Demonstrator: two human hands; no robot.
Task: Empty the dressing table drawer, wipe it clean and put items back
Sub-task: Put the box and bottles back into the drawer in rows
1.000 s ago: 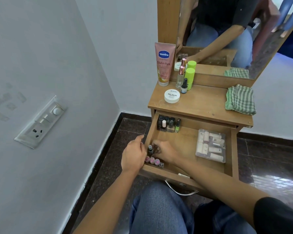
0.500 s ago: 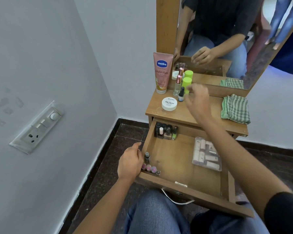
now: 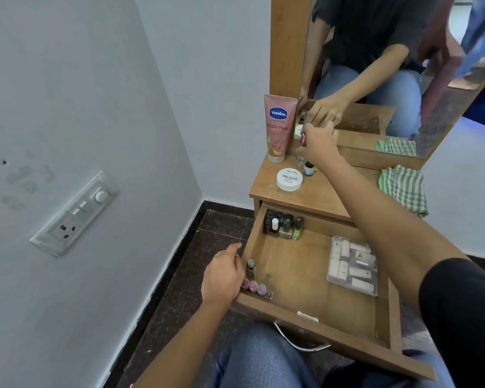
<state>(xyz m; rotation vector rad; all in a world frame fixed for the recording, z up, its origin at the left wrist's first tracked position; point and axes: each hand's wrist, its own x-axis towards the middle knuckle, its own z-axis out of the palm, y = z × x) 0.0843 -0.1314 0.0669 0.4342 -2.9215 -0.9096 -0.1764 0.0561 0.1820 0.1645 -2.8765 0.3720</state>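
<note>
Above the worktop (image 3: 319, 191), beside the pink tube (image 3: 279, 127), the right hand (image 3: 318, 142) is pinching a small dark-red bottle (image 3: 303, 140) in its grip, while the left hand (image 3: 223, 278), fingers loosely curled and holding nothing, is resting on the open drawer (image 3: 305, 278)'s left wall.

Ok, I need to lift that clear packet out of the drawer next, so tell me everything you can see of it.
The clear plastic packet lies flat on the wooden drawer's floor, against its right side wall, slightly askew. It looks soft and glossy, roughly rectangular. Inside are about ten small white tubes or sticks in two rows, some with dark marks; what they are cannot be read. Nothing rests on it and neither hand touches it.
</note>
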